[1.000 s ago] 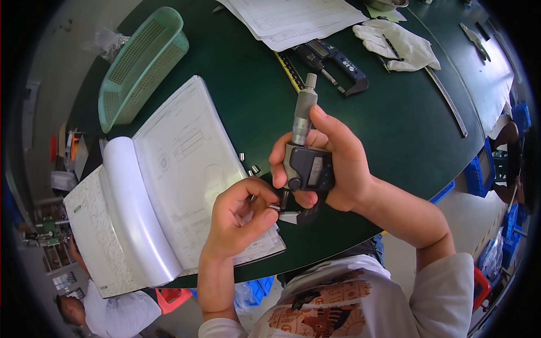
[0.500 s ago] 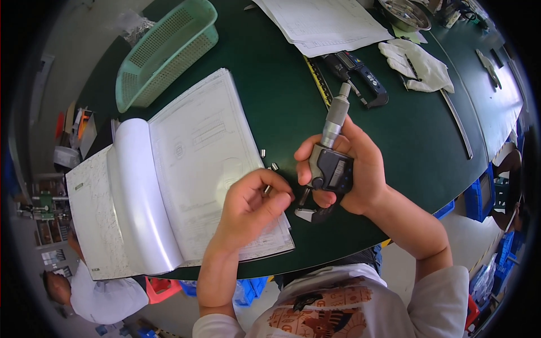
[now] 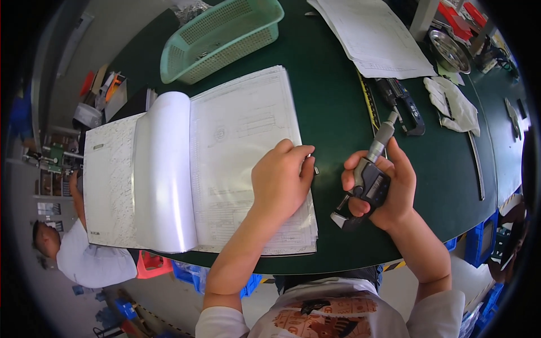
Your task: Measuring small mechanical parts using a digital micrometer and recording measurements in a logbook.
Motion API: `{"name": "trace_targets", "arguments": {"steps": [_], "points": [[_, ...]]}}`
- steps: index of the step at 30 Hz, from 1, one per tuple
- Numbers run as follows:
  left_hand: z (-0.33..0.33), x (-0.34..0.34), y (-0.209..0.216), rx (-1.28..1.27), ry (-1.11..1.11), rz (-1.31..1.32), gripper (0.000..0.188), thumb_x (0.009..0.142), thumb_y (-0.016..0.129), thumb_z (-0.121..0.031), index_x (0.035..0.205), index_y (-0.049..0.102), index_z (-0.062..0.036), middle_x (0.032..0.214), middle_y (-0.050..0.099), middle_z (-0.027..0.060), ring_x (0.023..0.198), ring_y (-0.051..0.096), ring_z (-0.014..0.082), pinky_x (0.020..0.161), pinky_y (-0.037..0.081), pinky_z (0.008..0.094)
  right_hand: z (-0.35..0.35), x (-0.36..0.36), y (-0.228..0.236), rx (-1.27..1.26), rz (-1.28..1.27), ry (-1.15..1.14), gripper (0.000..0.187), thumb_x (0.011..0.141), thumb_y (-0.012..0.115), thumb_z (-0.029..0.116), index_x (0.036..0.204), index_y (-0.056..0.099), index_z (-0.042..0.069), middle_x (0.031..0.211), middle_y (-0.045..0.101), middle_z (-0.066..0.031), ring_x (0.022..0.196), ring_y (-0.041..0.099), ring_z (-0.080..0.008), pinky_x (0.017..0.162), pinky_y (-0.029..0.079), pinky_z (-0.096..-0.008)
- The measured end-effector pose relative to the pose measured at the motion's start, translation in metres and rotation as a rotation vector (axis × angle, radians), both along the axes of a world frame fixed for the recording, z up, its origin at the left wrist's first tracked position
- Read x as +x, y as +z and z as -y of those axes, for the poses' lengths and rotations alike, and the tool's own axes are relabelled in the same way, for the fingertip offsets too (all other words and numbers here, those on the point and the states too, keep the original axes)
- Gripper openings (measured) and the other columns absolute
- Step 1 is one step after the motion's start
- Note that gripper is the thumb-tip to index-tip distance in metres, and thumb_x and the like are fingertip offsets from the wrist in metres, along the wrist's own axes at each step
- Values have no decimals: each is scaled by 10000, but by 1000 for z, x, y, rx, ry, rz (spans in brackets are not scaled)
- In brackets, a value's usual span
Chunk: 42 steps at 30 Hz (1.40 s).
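Note:
My right hand [image 3: 397, 194] is closed around a digital outside micrometer [image 3: 372, 181]. The micrometer is tilted, its silver thimble up towards the far right and its curved measuring frame down towards the near left. Over the right edge of an open drawing binder [image 3: 242, 163], my left hand [image 3: 282, 177] has its thumb and fingers bent together. A small shiny bit shows at those fingertips, but whether they grip it cannot be made out. Just beside them, a small metal cylinder [image 3: 316, 170] lies on the green table. The left palm is hidden.
A green plastic basket [image 3: 225, 42] with a few small parts stands beyond the binder. At the far right lie loose drawings [image 3: 375, 39], a second micrometer [image 3: 403, 104], a yellow tape or rule [image 3: 367, 98], a white glove [image 3: 453, 104] and a metal bowl [image 3: 449, 50]. Another person [image 3: 93, 250] sits at left.
The view has shifted, so the table's things appear farther right. My left hand has moved away from the micrometer to the small metal parts. My right hand keeps its hold.

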<state>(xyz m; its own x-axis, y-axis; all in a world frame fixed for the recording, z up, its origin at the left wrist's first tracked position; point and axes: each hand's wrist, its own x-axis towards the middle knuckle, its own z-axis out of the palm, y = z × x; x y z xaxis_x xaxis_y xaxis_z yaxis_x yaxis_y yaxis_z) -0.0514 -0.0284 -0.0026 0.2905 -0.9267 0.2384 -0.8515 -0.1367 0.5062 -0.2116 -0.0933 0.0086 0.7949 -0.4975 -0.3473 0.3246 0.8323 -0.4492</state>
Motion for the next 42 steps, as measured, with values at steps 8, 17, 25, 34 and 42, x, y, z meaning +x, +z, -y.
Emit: {"name": "trace_targets", "arguments": {"steps": [8, 17, 25, 34, 42], "points": [[-8, 1, 3, -5, -45, -747, 135, 724, 635, -117, 729, 527, -36, 635, 495, 8, 513, 456, 76, 451, 354, 230, 0, 1, 0, 14, 4, -22, 655, 805, 234, 571, 875, 518, -15, 695, 547, -143, 405, 446, -178, 379, 389, -260], [-24, -4, 10, 183, -214, -1622, 133, 834, 517, -144, 888, 500, -24, 746, 523, 45, 558, 389, 35, 481, 310, 154, 0, 0, 1, 42, 52, -46, 638, 810, 235, 564, 880, 507, -9, 691, 544, -153, 396, 448, -204, 373, 386, -272], [-24, -7, 3, 226, -271, -1613, 167, 757, 588, -22, 910, 524, -6, 834, 547, 41, 775, 513, 74, 700, 411, 198, -1, -2, -4, 40, 82, -77, 623, 818, 237, 551, 890, 501, -9, 709, 543, -152, 398, 447, -201, 384, 391, -273], [-25, -4, 6, 180, -311, -1510, 164, 736, 618, -7, 881, 545, 16, 817, 550, 38, 716, 519, 62, 626, 419, 170, 5, 0, -3, 40, 121, -44, 625, 815, 220, 552, 891, 506, 1, 719, 551, -117, 405, 437, -157, 396, 378, -260], [-28, -2, 7, 241, -277, -1487, 168, 730, 623, -12, 873, 540, 17, 835, 549, 57, 738, 522, 77, 648, 419, 179, 3, -3, 0, 42, 104, -82, 593, 840, 197, 519, 890, 499, 11, 710, 542, -140, 367, 426, -169, 359, 382, -268]]}}
